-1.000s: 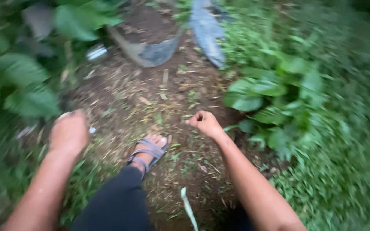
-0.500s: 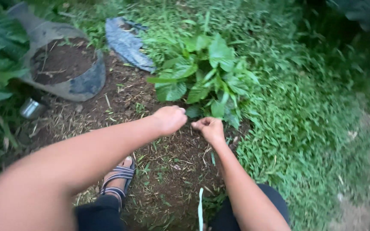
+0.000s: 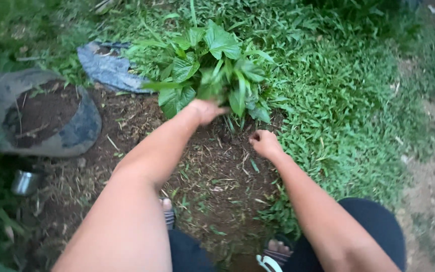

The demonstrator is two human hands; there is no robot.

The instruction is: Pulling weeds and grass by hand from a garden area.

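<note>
At the edge where bare soil meets grass, a leafy plant [image 3: 212, 65] stands upright with broad green leaves, and both hands work at its base. The left hand [image 3: 205, 110] reaches into the lower leaves, its fingers buried among the stems, so I cannot tell whether it is closed on them or merely pushing in. The right hand [image 3: 264, 143] sits just beside the plant on the near side, curled into a loose fist low over the soil [image 3: 212, 176]; whether it pinches anything is too small to tell.

To do this step well, my judgement is that the grasp should go low, close to the ground where the stems gather, rather than on the leaves, which would tear; the other hand can steady the earth near the roots.

Left of the plant lies a grey sack [image 3: 107, 68], flat on the ground, and further left a dark tub of soil [image 3: 84, 131]. Beyond the plant on its right, thick grass [image 3: 348, 111] spreads out. Nearer than the plant, sandalled feet [image 3: 277, 254] rest on the dirt.
</note>
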